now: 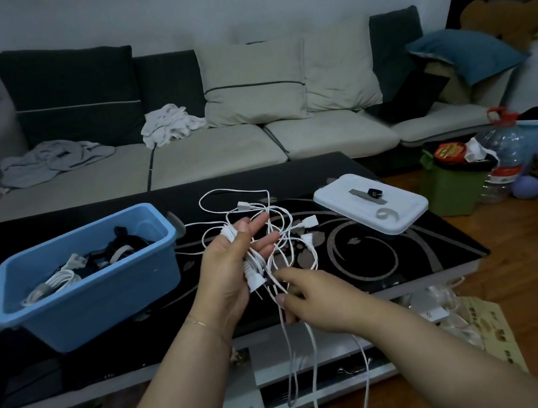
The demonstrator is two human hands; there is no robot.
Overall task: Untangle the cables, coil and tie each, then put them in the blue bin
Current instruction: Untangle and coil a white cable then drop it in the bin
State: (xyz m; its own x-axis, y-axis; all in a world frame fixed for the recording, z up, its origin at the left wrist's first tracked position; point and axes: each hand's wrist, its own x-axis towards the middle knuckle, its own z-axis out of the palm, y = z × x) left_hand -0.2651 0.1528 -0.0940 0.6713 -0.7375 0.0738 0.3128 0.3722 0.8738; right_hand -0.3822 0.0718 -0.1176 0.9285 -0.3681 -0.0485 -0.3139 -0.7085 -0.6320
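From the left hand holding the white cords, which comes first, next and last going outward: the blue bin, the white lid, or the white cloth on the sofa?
Measured from the left hand in the head view:
1. Blue bin, just to its left on the table.
2. White lid, to the right on the table.
3. White cloth, far back on the sofa.

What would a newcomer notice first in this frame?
The tangle of white cables at centre, held up over the black table by the left hand while the right hand pinches a strand. Left of it, the blue bin already holds coiled cables.
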